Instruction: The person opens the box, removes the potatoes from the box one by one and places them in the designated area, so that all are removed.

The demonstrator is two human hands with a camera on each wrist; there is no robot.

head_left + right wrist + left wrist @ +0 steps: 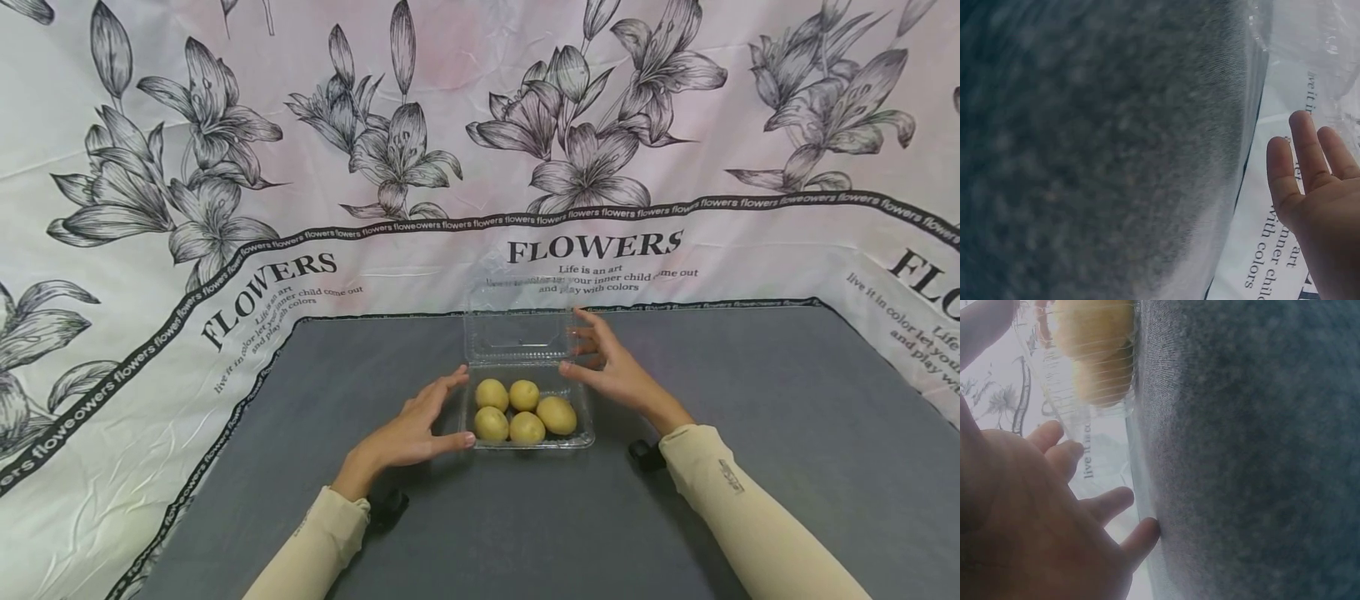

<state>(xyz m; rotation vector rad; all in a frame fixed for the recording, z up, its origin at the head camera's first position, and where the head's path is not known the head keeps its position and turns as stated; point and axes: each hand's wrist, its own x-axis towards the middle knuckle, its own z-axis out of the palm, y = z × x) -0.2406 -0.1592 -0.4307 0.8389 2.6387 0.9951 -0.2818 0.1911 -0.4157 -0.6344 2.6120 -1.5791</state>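
From my remote post I look first at the left hand, which is at the left side of the box. Its fingers are spread and almost straight, and the thumb stands well apart from them, near the front left corner of the box. I cannot tell if the thumb touches the rim, but I see no pinch.

The box is the middle of everything: clear, set on the grey table, and in the head view its longer side seems to run from left to right. Inside it are five yellow pieces, rounded, maybe potatoes, in two rough rows. The lid is raised at the back edge of the box and leans up there, so the box is uncovered.

At the right of the box, toward its back corner, is the right hand. Its fingers are also spread, with the thumb lower, near the hinge; I cannot tell if any of them touches plastic.

For me, the relation that matters most is this: the lid lies just to the left of the right fingers, its hinge line going across, left to right. The right hand is the nearer one to it, while the left is nearer to the box's front left corner.
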